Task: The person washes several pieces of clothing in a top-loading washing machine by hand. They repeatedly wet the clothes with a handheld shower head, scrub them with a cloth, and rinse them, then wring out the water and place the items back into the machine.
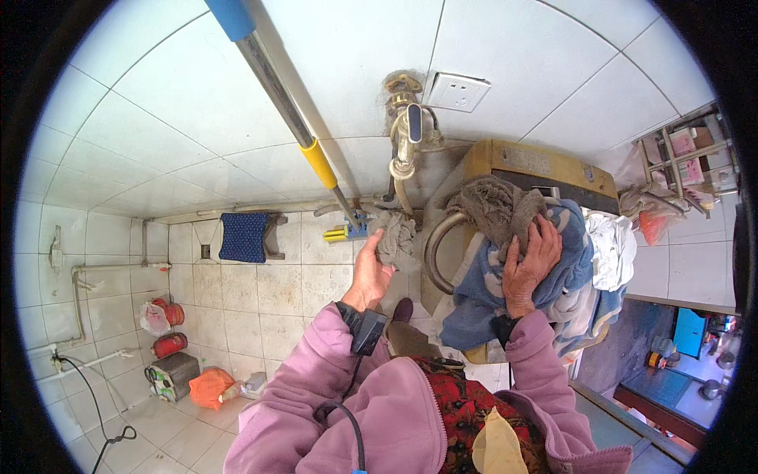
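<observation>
A crumpled grey cloth [397, 237] is held in my left hand [368, 275], out over the tiled floor below the tap. My right hand [532, 263] has its fingers curled onto a grey-brown cloth [491, 204] that lies bunched on top of a pile. Under that hand is a blue towel [479, 296] with pale patches. A white cloth [613, 249] lies at the pile's right side. The pile rests on a washing machine [539, 157] with a tan panel. A grey hose [437, 255] curves out beside the towel.
A tap [404, 142] and a socket [459, 92] are on the wall ahead. A mop [284, 101] with a blue and yellow handle leans left of them. Further left, a stool [244, 237] bears a blue dotted cover. An orange bag [212, 388] lies on the floor.
</observation>
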### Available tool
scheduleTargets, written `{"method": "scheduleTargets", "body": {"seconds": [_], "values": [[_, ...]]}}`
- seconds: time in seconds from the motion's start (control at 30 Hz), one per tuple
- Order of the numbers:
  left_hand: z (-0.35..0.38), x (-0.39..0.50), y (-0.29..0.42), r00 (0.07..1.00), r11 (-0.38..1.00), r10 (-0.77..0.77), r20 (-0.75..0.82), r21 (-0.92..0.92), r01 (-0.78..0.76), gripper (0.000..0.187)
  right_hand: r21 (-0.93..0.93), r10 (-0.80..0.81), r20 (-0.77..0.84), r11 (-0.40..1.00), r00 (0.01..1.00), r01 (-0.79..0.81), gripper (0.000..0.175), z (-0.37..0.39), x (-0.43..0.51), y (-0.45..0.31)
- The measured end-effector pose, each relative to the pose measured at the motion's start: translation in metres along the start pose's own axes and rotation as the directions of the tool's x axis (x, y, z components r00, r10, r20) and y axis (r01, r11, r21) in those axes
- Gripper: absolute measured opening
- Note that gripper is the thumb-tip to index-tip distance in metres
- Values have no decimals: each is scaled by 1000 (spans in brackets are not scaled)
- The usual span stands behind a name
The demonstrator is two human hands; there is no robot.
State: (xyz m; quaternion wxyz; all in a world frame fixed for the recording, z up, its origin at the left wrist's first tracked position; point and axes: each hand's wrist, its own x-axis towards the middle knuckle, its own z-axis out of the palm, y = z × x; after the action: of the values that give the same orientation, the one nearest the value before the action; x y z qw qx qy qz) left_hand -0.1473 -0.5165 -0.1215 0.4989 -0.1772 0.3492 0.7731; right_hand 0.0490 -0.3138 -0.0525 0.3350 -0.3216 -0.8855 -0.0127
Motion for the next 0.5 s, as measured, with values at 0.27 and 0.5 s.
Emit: {"method": "scheduleTargets", "body": {"seconds": [0.27,0.5], "values": [[40,-8,27,972,956,230,-45,195,-217,38,4,12,12,1000,1000,-12,40,0,-1,0],[57,12,21,796,571,535,283,572,-588,93,31,16,15,999,1000,-16,40,1,0,1]]}}
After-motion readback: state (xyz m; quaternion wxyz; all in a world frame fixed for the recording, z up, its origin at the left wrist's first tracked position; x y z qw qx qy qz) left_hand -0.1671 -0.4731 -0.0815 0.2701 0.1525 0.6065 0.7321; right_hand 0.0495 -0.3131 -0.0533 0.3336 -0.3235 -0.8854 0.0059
